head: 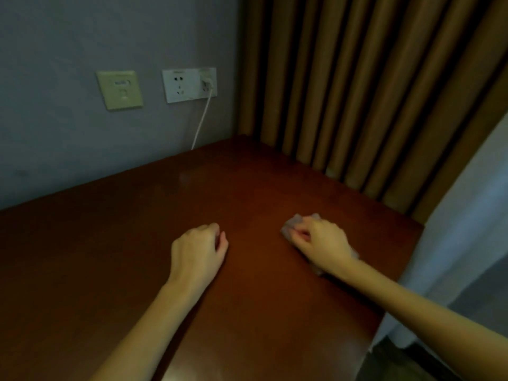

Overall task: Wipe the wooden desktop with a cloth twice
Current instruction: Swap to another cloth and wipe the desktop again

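Note:
The dark reddish-brown wooden desktop [192, 204] fills the lower middle of the head view. My right hand [320, 242] lies on its right part and grips a small pale pinkish cloth [291, 226], which is pressed flat on the wood. Cloth edges show in front of the fingers and behind the wrist. My left hand [196, 250] rests on the desktop to the left of it, fingers loosely curled, holding nothing.
A grey wall with a beige switch plate [120, 89] and a white socket plate [189, 85] stands behind the desk; a white cable [202, 121] hangs from the socket to the desk's back edge. Brown curtains [357, 92] hang on the right, with a pale sheer curtain [467, 215] past the desk's right edge.

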A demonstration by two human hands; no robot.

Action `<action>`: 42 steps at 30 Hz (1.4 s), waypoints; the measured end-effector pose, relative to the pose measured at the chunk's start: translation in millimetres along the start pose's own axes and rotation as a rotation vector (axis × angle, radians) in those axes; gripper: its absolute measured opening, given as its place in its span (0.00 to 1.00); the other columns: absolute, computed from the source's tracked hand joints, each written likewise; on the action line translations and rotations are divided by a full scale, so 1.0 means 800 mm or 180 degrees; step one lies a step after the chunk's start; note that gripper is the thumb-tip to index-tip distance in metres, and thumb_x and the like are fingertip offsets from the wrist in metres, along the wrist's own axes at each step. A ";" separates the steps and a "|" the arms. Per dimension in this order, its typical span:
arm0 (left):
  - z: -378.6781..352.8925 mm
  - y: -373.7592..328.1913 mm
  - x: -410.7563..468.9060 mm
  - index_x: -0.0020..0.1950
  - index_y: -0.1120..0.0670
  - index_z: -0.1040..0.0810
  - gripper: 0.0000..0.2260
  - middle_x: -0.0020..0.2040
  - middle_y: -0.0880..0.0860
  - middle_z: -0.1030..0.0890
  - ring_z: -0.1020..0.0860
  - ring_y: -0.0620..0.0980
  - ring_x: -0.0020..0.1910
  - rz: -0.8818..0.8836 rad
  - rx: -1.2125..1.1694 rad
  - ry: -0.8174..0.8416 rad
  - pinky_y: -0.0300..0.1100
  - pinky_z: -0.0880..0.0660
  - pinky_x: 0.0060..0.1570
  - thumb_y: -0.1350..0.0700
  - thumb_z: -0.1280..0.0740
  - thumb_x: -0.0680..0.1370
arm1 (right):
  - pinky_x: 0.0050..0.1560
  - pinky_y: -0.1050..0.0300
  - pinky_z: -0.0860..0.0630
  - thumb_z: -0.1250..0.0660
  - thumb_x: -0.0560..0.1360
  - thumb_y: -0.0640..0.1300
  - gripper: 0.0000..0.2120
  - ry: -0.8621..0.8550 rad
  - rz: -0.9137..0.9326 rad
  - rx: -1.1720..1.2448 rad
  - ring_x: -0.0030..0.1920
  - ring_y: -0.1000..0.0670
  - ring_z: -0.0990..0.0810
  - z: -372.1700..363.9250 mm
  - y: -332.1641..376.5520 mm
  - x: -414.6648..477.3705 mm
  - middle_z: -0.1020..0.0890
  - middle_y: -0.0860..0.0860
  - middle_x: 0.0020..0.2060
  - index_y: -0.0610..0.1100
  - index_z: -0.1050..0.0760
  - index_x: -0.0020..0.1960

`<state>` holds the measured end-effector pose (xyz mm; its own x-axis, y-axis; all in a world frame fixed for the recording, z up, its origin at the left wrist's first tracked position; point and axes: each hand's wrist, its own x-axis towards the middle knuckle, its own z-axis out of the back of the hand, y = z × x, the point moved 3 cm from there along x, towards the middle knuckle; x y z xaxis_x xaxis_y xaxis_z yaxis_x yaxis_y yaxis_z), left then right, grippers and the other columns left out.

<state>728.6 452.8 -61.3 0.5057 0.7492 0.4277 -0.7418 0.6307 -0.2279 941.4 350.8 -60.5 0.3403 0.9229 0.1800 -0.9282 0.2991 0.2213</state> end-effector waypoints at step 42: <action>0.003 0.021 -0.006 0.43 0.51 0.22 0.11 0.34 0.46 0.25 0.27 0.42 0.31 0.0403 -0.0165 -0.0013 0.32 0.40 0.27 0.49 0.40 0.80 | 0.44 0.56 0.31 0.41 0.79 0.52 0.11 0.0012 -0.0380 0.0392 0.53 0.47 0.20 0.008 -0.004 0.044 0.17 0.52 0.49 0.54 0.20 0.47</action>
<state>713.0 459.2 -65.0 0.4075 0.8228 0.3962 -0.7759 0.5408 -0.3250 957.7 380.6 -48.6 0.4462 0.8836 0.1420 -0.8558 0.3748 0.3566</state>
